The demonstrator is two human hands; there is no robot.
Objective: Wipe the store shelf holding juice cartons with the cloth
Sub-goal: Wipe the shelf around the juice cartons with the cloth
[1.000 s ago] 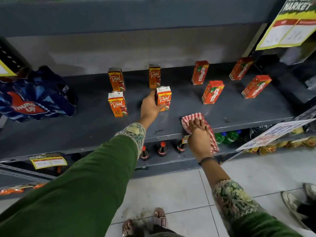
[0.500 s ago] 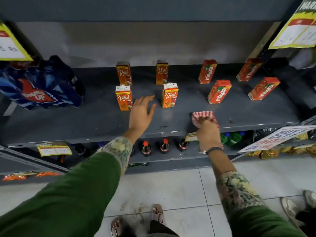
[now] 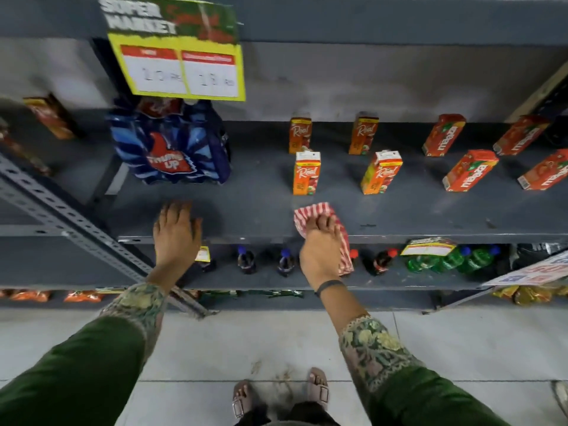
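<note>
A dark grey shelf [image 3: 430, 216] holds several orange Real juice cartons [image 3: 305, 173] standing upright in the middle and several red Maaza cartons [image 3: 468, 170] toward the right. My right hand [image 3: 319, 247] presses a red-and-white striped cloth [image 3: 310, 213] flat on the shelf's front edge, just in front of the nearest Real carton. Part of the cloth hangs over the edge. My left hand [image 3: 176, 235] rests palm down on the shelf's front left, fingers spread, holding nothing.
A blue Thums Up bottle pack [image 3: 169, 146] stands at the shelf's left under a yellow price sign [image 3: 181, 56]. A slotted metal upright [image 3: 61, 216] slants at the left. Small bottles [image 3: 246, 259] line the lower shelf. My sandalled feet [image 3: 279, 398] stand on pale tiles.
My left hand let go of the front Real carton and moved left to rest on the shelf. The cloth slid left along the front edge with my right hand. The view swung left.
</note>
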